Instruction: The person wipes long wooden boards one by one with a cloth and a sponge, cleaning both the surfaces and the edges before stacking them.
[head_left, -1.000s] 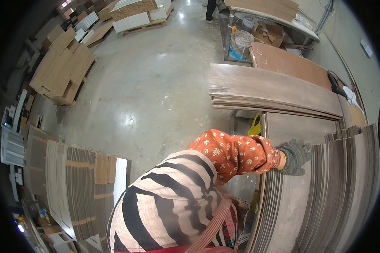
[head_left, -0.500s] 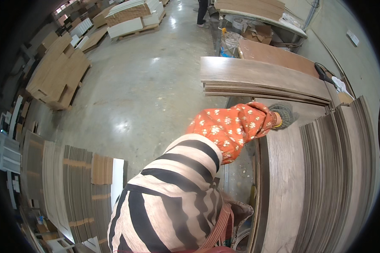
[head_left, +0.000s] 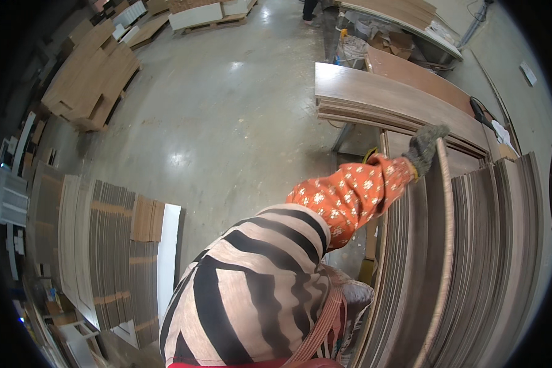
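My left hand [head_left: 427, 147], in a dark grey knitted glove, is closed on the far upper corner of a wood-grain board [head_left: 446, 239]. This board stands on its long side, and its pale narrow edge runs toward me. An orange flowered sleeve cover [head_left: 349, 193] over a striped sleeve covers my left arm. Upright boards [head_left: 391, 270] stand packed to the left of the held one, and a row of more boards [head_left: 481, 245] stands to its right. My right hand is not in view.
A stack of wide boards [head_left: 398, 95] lies flat beyond my hand. Black-handled tool [head_left: 481, 110] and white cloth [head_left: 503, 135] lie at its right. Boards stand at lower left [head_left: 110, 239]; a pallet of brown panels [head_left: 92, 80] is farther off. Someone's legs [head_left: 310, 9] show at the top.
The board that lay face up under my left hand now stands on edge in its grip, exposing upright boards on the left. The view has shifted a little.
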Available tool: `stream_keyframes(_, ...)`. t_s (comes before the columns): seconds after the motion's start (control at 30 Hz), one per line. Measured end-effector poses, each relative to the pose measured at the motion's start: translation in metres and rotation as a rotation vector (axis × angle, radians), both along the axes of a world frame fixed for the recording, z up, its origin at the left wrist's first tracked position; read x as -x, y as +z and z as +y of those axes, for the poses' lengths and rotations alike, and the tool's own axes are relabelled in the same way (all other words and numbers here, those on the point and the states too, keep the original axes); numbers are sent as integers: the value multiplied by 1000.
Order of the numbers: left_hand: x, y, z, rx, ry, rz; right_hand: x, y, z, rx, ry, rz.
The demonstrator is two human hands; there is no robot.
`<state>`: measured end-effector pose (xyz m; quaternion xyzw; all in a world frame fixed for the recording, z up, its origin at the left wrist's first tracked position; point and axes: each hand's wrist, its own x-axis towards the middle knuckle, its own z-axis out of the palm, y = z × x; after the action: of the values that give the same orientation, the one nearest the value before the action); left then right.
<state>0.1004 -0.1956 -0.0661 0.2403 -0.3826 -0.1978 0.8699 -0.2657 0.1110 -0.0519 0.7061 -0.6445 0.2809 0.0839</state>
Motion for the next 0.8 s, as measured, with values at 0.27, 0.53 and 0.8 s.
stream_keyframes(0.27,-38,-4,103,-150,-514,222,59,14,74,3,-238,2)
stream_keyframes(0.53,-74,-54,115,-438,145,-989,100,35,158,-82,-556,-2)
stream_keyframes(0.8,-53,-26,117,-755,-208,-838,109,53,109,-379,-614,92)
